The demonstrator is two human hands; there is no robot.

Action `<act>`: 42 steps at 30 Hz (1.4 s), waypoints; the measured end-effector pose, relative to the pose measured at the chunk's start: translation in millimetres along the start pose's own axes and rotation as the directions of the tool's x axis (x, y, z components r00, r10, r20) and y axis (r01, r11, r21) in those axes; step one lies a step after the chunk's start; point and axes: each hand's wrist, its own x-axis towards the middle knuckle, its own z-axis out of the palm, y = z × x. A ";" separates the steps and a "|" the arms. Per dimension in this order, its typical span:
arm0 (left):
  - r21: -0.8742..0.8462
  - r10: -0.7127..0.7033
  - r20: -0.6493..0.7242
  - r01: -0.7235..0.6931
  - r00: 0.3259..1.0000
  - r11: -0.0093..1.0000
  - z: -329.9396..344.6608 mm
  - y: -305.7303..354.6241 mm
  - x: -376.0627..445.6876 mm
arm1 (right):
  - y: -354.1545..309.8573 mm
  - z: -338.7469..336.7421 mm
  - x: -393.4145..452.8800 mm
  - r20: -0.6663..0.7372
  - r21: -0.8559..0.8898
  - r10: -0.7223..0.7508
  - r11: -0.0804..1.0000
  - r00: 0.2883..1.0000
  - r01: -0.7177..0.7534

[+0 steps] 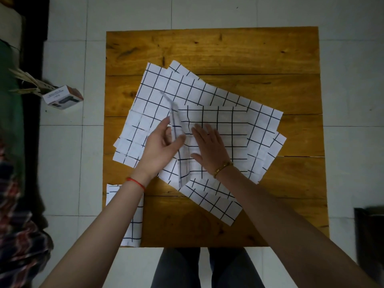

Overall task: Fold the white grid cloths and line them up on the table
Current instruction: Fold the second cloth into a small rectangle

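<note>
The small box (63,98) on the floor tiles left of the worktop (212,50) carries print too small to read. On the wooden worktop lies a loose pile of white grid cloths (166,88), overlapping at angles. The left hand (161,145) pinches the raised edge of the top cloth (218,119) between thumb and fingers, lifting a fold. The right hand (209,145) lies flat with fingers straight, pressing that same cloth down. The 2 hands sit just beside each other. 1 folded cloth (133,221) rests at the near left corner, partly under the left forearm.
</note>
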 end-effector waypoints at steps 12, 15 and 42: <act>0.172 0.117 -0.100 -0.099 0.988 0.980 53.0 16.7 3.1 | 43.5 -28.1 0.8 -0.037 0.069 0.033 0.997 0.999 -0.030; 0.080 0.076 -0.139 -0.065 0.987 0.995 40.9 16.0 -1.2 | 38.2 -34.3 14.9 0.027 0.002 0.087 0.996 0.996 -0.087; 0.330 0.133 0.201 -0.195 0.970 0.924 110.3 -27.3 14.9 | 85.8 -59.7 -31.2 0.189 0.832 0.703 0.257 0.686 -0.492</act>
